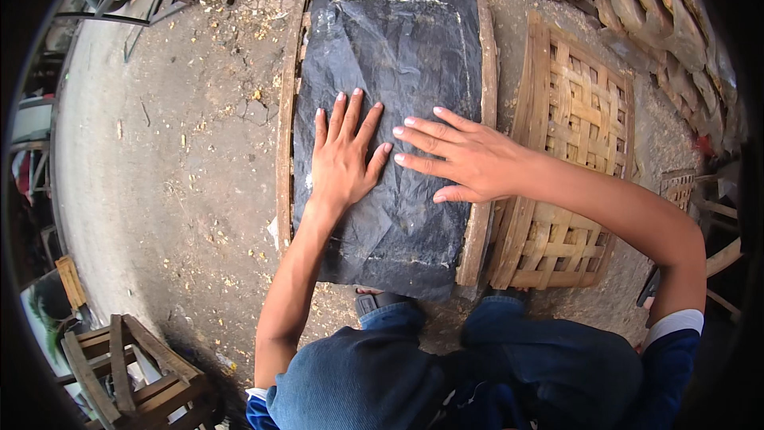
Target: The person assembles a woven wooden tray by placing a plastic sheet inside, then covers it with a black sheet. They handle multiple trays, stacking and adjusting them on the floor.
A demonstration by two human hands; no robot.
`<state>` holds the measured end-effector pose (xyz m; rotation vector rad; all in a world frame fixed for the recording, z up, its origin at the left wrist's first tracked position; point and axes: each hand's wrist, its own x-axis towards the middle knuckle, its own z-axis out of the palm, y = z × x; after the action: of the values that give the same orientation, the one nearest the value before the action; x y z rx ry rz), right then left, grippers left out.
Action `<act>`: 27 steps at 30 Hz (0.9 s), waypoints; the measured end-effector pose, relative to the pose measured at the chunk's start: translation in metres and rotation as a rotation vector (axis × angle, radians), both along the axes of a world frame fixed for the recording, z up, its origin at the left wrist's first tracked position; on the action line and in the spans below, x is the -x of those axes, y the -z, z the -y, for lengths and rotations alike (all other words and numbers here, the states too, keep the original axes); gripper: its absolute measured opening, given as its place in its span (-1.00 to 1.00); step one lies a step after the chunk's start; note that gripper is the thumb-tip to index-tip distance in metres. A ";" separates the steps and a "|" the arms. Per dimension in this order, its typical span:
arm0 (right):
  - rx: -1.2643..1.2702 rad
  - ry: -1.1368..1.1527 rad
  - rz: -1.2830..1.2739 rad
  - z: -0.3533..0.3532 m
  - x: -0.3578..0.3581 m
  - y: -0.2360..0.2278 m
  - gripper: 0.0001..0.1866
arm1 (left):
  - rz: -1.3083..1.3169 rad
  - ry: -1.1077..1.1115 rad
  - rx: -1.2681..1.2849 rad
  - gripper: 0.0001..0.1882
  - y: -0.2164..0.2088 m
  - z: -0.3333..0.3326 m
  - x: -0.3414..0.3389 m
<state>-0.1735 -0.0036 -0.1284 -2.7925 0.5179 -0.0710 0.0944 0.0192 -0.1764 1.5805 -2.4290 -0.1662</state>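
Evidently both hands were busy at one long, crinkled black sheet of plastic (pixel 390 48), which lay lengthwise in front of the person, between two rough brown wooden strips, the left strip (pixel 285 151) and the right strip (pixel 485 56). From where I stood, the left hand (pixel 342 166) lay palm down on the left half of the sheet, its fingers fanned wide and pointing away from the body, with nothing held in them. The right hand (pixel 481 161) reached in from the side, its fingers spread too and pointing left, the thumb set apart below them; they held nothing either. Its fingertips were over the middle of the sheet, near the left thumb, and its palm was over the right strip; how firmly it pressed, I could not tell. Pale lines ran along the sheet near its far end and its right side, and its near edge reached close to the person's feet.

Just to the right was a tan panel of flat woven slats (pixel 587 111) in a wooden frame, the right forearm crossing above it. Grey, crumb-strewn concrete floor (pixel 191 191) spread to the left, and a slatted brown wooden crate (pixel 119 358) stood at the lower left.
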 end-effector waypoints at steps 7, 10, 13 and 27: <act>0.302 0.940 -0.536 0.200 0.068 0.007 -0.15 | 0.019 0.003 -0.033 -0.33 -0.005 0.003 0.002; 0.386 1.022 -0.219 0.233 0.110 0.003 -0.24 | 0.023 0.003 -0.055 -0.33 -0.001 0.005 0.004; 0.361 0.665 0.066 0.187 0.060 0.003 -0.30 | 0.021 -0.022 -0.058 -0.34 -0.004 0.001 -0.001; 0.280 1.062 -0.206 0.227 0.101 -0.011 -0.23 | -0.004 -0.023 -0.036 -0.35 -0.002 0.006 0.004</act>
<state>-0.2742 -0.2309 -0.1174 -2.4241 2.0974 -0.0811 0.0906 0.0137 -0.1744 1.6209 -2.4174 -0.2096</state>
